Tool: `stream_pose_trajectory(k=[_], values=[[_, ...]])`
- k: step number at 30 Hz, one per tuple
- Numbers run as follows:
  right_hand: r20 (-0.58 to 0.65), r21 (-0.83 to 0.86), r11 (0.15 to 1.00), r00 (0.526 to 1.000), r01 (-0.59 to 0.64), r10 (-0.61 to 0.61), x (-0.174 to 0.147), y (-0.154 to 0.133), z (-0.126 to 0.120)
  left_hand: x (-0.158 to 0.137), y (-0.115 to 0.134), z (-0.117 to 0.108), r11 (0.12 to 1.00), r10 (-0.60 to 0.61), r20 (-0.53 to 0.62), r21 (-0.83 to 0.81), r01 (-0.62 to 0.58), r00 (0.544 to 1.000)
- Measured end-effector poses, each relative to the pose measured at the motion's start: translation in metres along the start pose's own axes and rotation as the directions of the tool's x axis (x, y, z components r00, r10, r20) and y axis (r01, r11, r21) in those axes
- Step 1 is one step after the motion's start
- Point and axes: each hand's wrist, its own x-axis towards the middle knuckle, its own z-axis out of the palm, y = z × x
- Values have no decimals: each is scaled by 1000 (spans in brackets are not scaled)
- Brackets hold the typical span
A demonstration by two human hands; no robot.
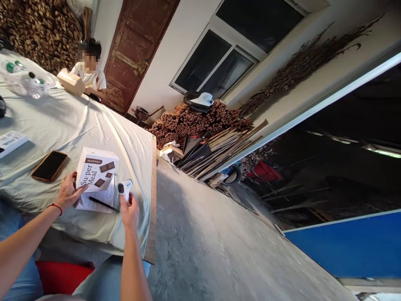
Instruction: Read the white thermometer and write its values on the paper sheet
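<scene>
My left hand [68, 190] grips the lower left side of a white box [98, 169] printed "Su-per Meal" with brown chocolate squares. Under the box's near end lies a sheet of written paper [99, 202], with a black pen [103, 204] across it. My right hand [129, 209] is closed round the handle of a white infrared thermometer [125, 188], held upright just right of the box. A dark-screened phone in an orange-brown case [49, 166] lies to the left of my left hand.
A cream cloth covers the table [131, 154], whose right edge drops to a concrete floor. A white box [12, 143] and bagged bottles [28, 79] are on the left. Across the table sits a person [90, 73] near a cardboard box [71, 82]. Firewood [194, 125] is stacked along the wall.
</scene>
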Motion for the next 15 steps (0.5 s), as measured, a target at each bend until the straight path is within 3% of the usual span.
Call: stream_pose_trajectory(k=[3,6,9,12,15], values=[[-19,-409,913,1000,-9,1,25,19,-25,1,-6,6,997,13,-113,76,-5,994],[7,-577,816,999,43,-48,30,30,-31,3,-10,11,994,0,-139,106,15,990],[74,-587,788,982,185,-175,16,28,-18,5,-12,12,993,20,-184,118,2,983],[310,-448,816,919,366,-243,-4,22,-1,-3,-7,7,990,-3,-310,133,47,951],[395,-348,858,889,378,-232,-15,21,5,-27,11,5,985,86,-359,172,-25,929]])
